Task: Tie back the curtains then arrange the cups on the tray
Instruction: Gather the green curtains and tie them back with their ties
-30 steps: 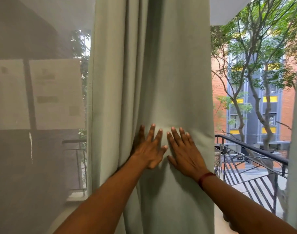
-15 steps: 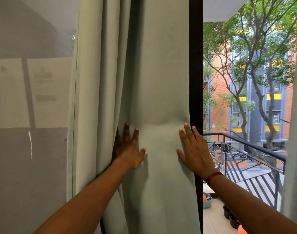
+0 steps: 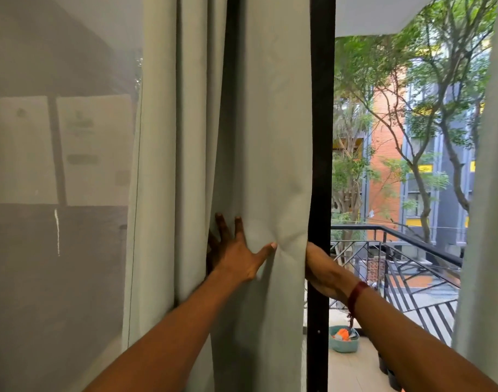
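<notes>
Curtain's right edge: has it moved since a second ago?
Yes, leftward. A second ago the curtain hid the black door frame; now that frame stands exposed just right of the curtain's edge.

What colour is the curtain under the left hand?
The curtain is plain pale grey-green, best in the head view.

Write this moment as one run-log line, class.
stage: curtain not yet tied | left hand: flat on curtain | right hand: fingers hidden behind curtain edge | cups, tray: not in view
</notes>
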